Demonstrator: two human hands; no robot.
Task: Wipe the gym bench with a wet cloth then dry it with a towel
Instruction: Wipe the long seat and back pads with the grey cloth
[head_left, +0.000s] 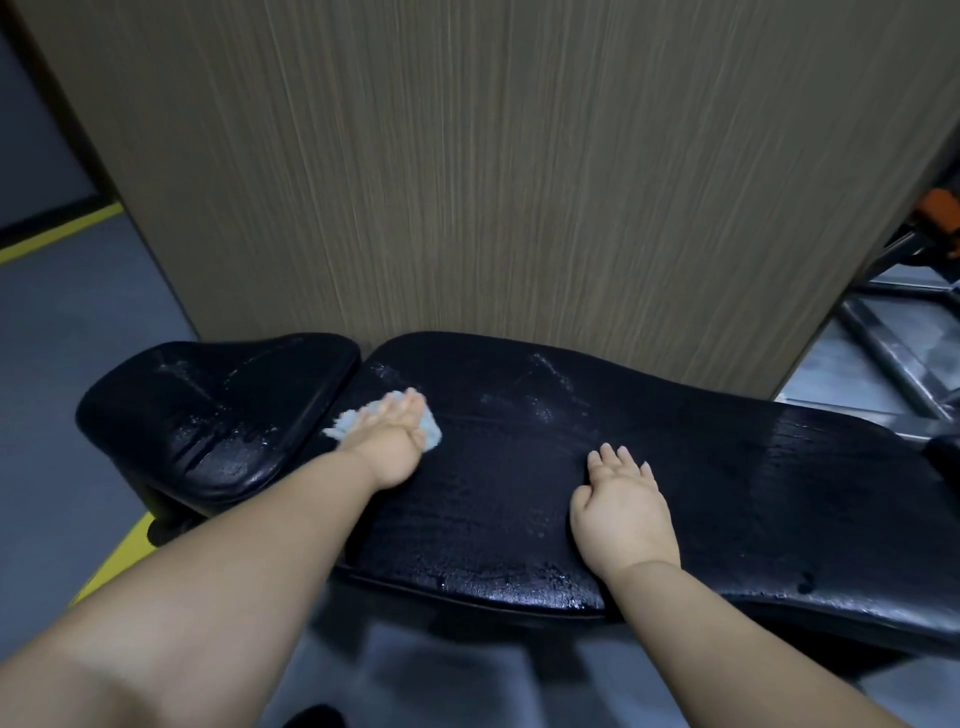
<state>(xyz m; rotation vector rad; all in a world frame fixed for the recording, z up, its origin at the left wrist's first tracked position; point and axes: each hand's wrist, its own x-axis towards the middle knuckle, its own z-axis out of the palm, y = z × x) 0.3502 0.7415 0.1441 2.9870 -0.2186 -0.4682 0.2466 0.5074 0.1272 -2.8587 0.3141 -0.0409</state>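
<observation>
A grey floor (62, 364) with a yellow marking (119, 551) lies under a black padded gym bench (753, 493) that runs left to right across the view. Its long pad glistens with wet streaks. A shorter seat pad (208, 415) sits just to its left, also wet.

The right hand (623, 514) rests palm down on the near middle of the long pad, fingers straight and slightly spread, holding nothing. The left arm reaches farther, to the pad's left end. There the left hand (389, 436) lies flat on a pale cloth (344, 423), fingers straight and close together, pressing it to the pad. The cloth's edges show on both sides of the hand.

Behind the bench stands a tall wood-grain panel (519, 182). Grey metal bars (883, 338) lie far right.
</observation>
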